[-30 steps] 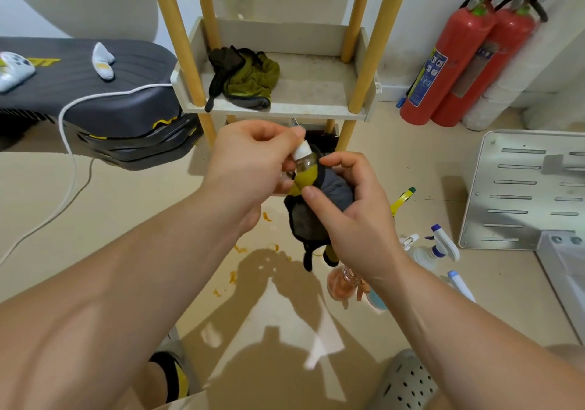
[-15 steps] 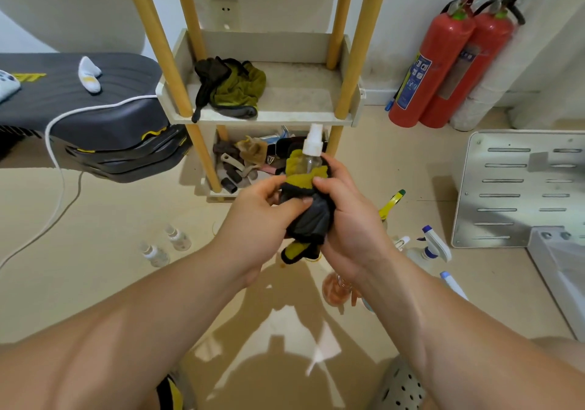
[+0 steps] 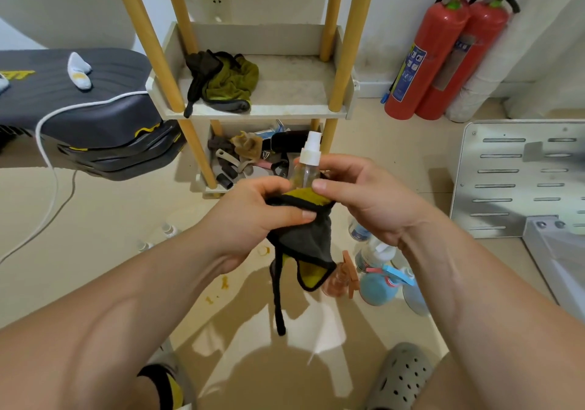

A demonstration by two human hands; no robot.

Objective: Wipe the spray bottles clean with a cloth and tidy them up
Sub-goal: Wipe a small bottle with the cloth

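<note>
**Spray bottle held upright in a cloth, in front of the shelf**

To the left of a pale grey shelf unit with yellow wooden posts (image 3: 343,93), a black padded bench (image 3: 82,108) carries a white sock (image 3: 79,70). Two small clear bottles (image 3: 167,229) stand on the beige floor in front of the shelf's left side.

Directly in front of the shelf's lower tier, the person's left hand (image 3: 253,216) grips a grey and yellow-green cloth with black edging (image 3: 304,235). Its fingers are curled and its thumb (image 3: 294,213) presses flat across the cloth's grey face. A black strap of the cloth hangs straight down below the hand.

Out of the cloth's top rises a small clear plastic spray bottle with a white pump top (image 3: 306,169). Its long axis is vertical and the pump top points up, towards the shelf's lower tier. Its base is hidden in the cloth, and which way the nozzle faces cannot be told.

The right hand (image 3: 364,200) holds the bottle from the right. Its thumb (image 3: 323,184) lies against the bottle's body at the cloth's yellow edge, and its fingers curl round behind the bottle.

A crumpled dark and olive-green rag (image 3: 221,83) lies on the shelf's upper visible tier.

In front of the shelf's right side, a cluster of coloured spray bottles (image 3: 380,279) stands on the floor below the right wrist. To the right of the shelf, two red fire extinguishers (image 3: 424,55) stand against the wall.
</note>
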